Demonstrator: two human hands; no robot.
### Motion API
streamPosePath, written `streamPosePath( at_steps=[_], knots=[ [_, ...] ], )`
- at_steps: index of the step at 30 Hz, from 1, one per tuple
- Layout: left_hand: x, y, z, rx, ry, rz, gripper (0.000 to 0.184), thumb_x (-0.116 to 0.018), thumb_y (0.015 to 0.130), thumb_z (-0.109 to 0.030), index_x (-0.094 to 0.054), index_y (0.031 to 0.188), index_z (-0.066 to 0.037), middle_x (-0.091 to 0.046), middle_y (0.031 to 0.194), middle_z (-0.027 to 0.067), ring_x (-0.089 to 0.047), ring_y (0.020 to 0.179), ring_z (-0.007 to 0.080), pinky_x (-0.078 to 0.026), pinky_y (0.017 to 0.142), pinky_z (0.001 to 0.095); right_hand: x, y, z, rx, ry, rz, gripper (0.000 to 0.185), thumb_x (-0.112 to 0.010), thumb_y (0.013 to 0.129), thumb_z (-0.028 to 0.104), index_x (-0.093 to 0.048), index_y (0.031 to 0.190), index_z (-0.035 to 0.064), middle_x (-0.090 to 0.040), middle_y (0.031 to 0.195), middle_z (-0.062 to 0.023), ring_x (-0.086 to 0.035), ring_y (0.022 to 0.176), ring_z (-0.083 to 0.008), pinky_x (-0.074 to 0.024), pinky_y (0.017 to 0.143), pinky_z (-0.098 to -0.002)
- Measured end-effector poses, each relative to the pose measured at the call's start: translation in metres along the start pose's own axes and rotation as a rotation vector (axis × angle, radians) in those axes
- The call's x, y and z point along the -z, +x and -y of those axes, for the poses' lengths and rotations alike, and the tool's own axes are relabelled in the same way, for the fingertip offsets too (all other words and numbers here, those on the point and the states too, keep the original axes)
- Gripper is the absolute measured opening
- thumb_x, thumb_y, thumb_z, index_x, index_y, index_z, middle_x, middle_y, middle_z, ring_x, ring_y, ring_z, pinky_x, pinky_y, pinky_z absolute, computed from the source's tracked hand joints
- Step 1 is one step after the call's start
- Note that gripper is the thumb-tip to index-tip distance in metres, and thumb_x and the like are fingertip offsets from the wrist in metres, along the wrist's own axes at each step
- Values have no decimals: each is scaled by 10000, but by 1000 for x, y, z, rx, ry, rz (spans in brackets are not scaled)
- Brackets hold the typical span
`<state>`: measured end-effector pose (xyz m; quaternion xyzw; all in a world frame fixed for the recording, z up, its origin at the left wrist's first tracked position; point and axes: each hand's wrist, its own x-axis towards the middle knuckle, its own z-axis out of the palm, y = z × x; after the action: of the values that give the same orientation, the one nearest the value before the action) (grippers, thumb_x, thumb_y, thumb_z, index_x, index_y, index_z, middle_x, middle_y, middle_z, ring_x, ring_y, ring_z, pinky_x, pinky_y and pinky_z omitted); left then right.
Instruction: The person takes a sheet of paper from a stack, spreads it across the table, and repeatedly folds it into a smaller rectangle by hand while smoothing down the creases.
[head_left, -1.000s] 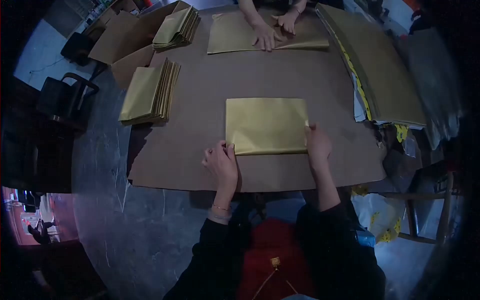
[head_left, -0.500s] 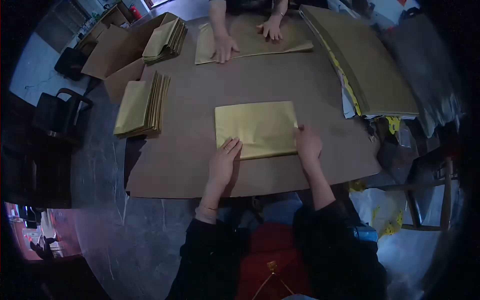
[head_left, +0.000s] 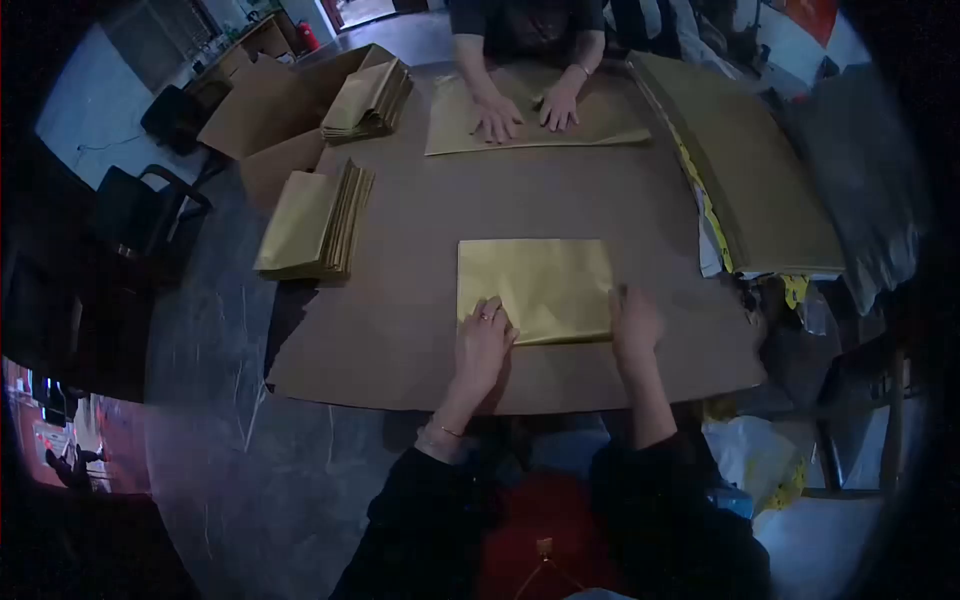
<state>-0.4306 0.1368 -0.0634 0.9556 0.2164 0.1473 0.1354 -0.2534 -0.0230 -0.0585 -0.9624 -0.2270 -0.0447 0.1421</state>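
A folded gold paper sheet (head_left: 540, 280) lies flat on the brown board in front of me. My left hand (head_left: 485, 342) rests on its lower left part, fingers laid on the paper and slightly bent, holding nothing. At the right edge of the sheet is my right hand (head_left: 637, 325), closed and slightly blurred. A small dark bit shows at its fingertips, too unclear to name. Across the table, another person's two hands (head_left: 528, 115) press flat on a larger gold sheet (head_left: 610, 125).
Brown board (head_left: 420, 220) covers the table. Stacks of folded gold paper stand at the left (head_left: 300, 225) and back left (head_left: 365, 100), near an open cardboard box (head_left: 265, 110). A thick pile of large sheets (head_left: 745, 170) lies along the right side. Chairs (head_left: 140, 215) stand at left.
The view has shifted, so everything sits lower and further right. The other person's hands have moved closer together on their sheet. My hands remain at the same sheet.
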Motion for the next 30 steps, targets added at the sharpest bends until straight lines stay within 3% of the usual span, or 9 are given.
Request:
streamPosePath(
  at_steps=[2,5,9,12,15,18,21,24,30],
  knots=[
    [1,1,-3,15,-13,9,378,-607,820,-226,-490,1116,-22,-469,1235,86,-530,1036,295,-481,832,386,11,2,7,-38,134,-7,294,-473,913,301,-544,1056,55,-558,1041,-132,-607,872,-318,-502,728,-413],
    [-2,1,-1,22,-10,-5,389,-608,816,-224,-490,1134,-32,-468,1251,80,-528,1044,300,-479,840,395,36,-6,47,32,571,-31,291,-461,926,266,-528,1104,46,-546,1066,-140,-548,1007,-314,-468,819,-397],
    [-2,-2,2,-11,-40,-54,354,-574,818,-180,-515,1119,-3,-497,1200,138,-455,1162,328,-422,907,409,10,-24,116,377,856,36,400,-433,940,270,-416,1264,35,-458,1269,-168,-450,1172,-339,-378,972,-386],
    [13,1,-7,379,-337,193,375,-459,889,-211,-468,1210,-17,-507,1196,182,-486,1103,388,-430,886,432,-26,-37,149,421,1128,285,462,-378,946,166,-295,1362,-17,-409,1323,-225,-394,1248,-312,-265,1060,-354],
    [0,-6,3,310,-324,37,404,-429,898,-219,-432,1256,-33,-515,1188,189,-516,1047,389,-440,856,450,-51,-33,143,368,1249,323,474,-352,953,180,-272,1382,-4,-384,1350,-232,-371,1271,-311,-264,1061,-353],
    [1,-8,8,78,-97,77,443,-416,901,-192,-390,1321,-52,-413,1341,169,-428,1195,342,-407,952,403,-23,-36,128,391,1162,424,469,-285,980,229,-260,1395,12,-360,1385,-211,-340,1299,-303,-263,1063,-352],
    [14,-7,0,46,-156,61,438,-497,880,-190,-422,1289,-50,-397,1360,122,-405,1225,318,-397,972,389,-25,-31,111,389,1169,383,506,-293,979,277,-225,1399,3,-374,1364,-219,-378,1246,-363,-285,1041,-362],
    [8,-9,3,50,-201,45,394,-531,879,-206,-472,1231,-38,-406,1356,113,-410,1229,311,-394,976,384,-23,-25,90,398,1181,314,530,-258,989,319,-240,1392,-24,-292,1432,-183,-262,1339,-286,-190,1096,-355],
    [5,-12,6,42,-246,-15,371,-548,883,-202,-489,1216,-50,-420,1355,105,-414,1233,303,-406,966,390,-23,-9,42,335,1192,189,540,-268,990,328,-235,1392,-32,-303,1422,-205,-268,1335,-308,-201,1087,-355]
  ],
)
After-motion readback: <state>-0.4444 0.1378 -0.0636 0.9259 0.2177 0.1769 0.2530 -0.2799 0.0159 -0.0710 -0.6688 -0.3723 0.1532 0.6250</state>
